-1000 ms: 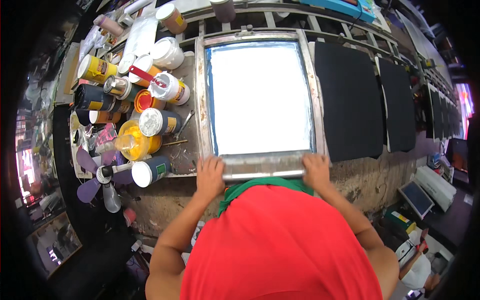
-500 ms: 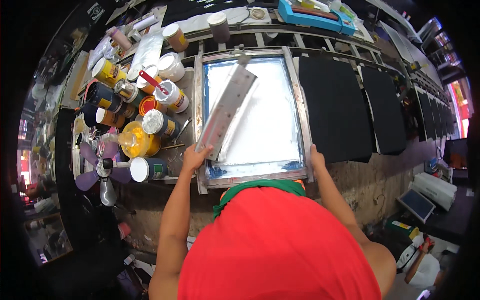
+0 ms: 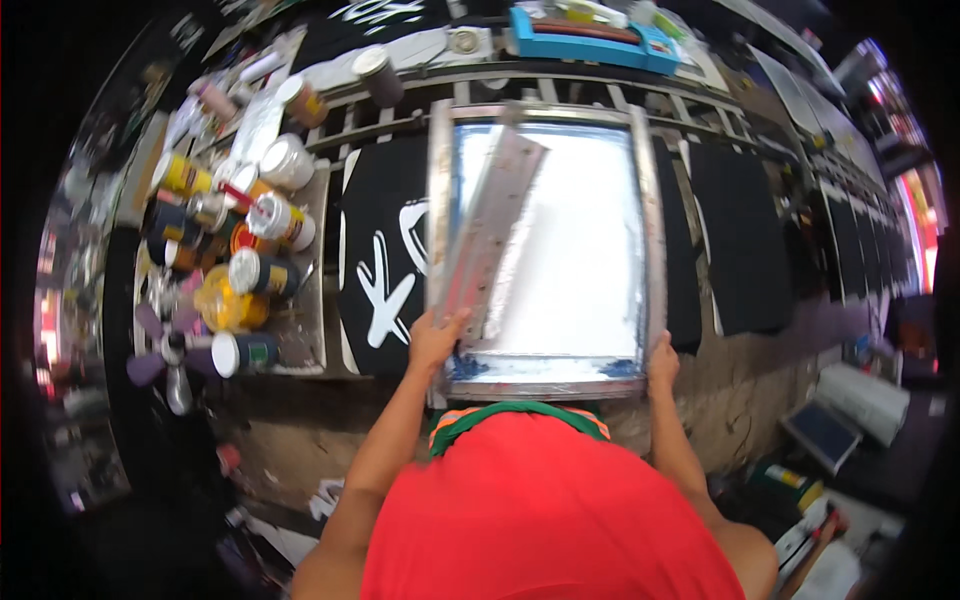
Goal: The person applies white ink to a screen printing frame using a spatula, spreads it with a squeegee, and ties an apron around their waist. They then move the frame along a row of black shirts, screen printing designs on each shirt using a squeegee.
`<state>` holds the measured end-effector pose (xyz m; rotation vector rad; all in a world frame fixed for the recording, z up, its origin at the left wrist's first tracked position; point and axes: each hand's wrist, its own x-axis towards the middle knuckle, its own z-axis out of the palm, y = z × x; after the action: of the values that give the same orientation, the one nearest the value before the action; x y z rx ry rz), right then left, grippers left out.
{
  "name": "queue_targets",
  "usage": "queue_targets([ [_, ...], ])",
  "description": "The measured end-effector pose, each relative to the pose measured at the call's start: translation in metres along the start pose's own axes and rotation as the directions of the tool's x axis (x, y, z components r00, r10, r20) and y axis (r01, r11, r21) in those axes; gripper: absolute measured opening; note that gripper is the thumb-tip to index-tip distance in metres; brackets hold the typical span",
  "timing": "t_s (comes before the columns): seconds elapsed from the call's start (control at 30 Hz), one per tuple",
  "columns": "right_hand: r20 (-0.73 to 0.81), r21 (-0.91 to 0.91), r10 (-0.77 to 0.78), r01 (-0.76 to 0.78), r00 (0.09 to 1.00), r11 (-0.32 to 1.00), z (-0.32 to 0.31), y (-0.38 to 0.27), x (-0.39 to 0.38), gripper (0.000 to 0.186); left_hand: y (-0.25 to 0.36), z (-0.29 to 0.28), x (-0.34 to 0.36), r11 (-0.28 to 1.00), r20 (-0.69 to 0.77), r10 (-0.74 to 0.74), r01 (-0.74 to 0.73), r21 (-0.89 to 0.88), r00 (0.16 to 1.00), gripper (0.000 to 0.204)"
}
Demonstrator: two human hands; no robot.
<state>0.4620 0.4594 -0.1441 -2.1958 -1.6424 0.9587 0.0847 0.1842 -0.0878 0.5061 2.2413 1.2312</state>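
Observation:
A screen-printing frame [image 3: 652, 230] is held level in front of me, with white ink [image 3: 580, 260] spread over its mesh and blue along the inner edges. A long metal-and-wood squeegee [image 3: 505, 210] leans diagonally across its left side. My left hand [image 3: 436, 342] is closed around the frame's left rail near the front corner, its fingers by the squeegee's lower end. On the right rail, my right hand [image 3: 662, 362] is closed near the other front corner. Black fabric with a white print [image 3: 380, 295] shows to the left, partly hidden by the frame.
Ink tubs [image 3: 285, 220] crowd a side table at left, with a purple-bladed fan [image 3: 172, 345] beside it. More black fabric panels [image 3: 745, 240] lie along the rack to the right. A blue tray-like holder [image 3: 590, 42] stands at the back. Another person's arm [image 3: 815, 550] shows at lower right.
The frame, with the squeegee in it, has shifted right over the neighbouring black panel, both my hands moving with it. The white-printed black fabric is now uncovered at left. The view has shifted too.

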Motion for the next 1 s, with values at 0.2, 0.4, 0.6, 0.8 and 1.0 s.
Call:
queue_targets([
  [0.2,0.123,0.007,-0.017,0.016,0.992,1.0,-0.064,0.034,0.14,0.082,0.07,0.133,-0.023,0.97,-0.062,-0.164,0.173,0.173,0.984,0.075],
  [0.4,0.112,0.0,-0.089,0.09,0.99,0.996,-0.075,0.027,0.179,0.085,0.111,0.162,-0.027,0.943,-0.128,-0.179,0.207,0.259,0.976,0.077],
  [0.6,0.208,0.034,0.023,-0.031,0.978,0.999,-0.084,0.028,0.19,0.085,0.117,0.172,-0.025,0.948,-0.149,-0.196,0.227,0.224,0.969,0.075],
  [0.8,0.175,0.111,-0.022,0.002,0.984,0.994,-0.091,0.035,0.203,0.084,0.124,0.175,-0.029,0.956,-0.127,-0.197,0.219,0.196,0.972,0.074],
  [1.0,0.018,0.141,-0.257,0.252,0.966,0.957,-0.092,0.029,0.186,0.068,0.121,0.178,-0.023,0.965,-0.127,-0.155,0.178,0.191,0.98,0.071],
])
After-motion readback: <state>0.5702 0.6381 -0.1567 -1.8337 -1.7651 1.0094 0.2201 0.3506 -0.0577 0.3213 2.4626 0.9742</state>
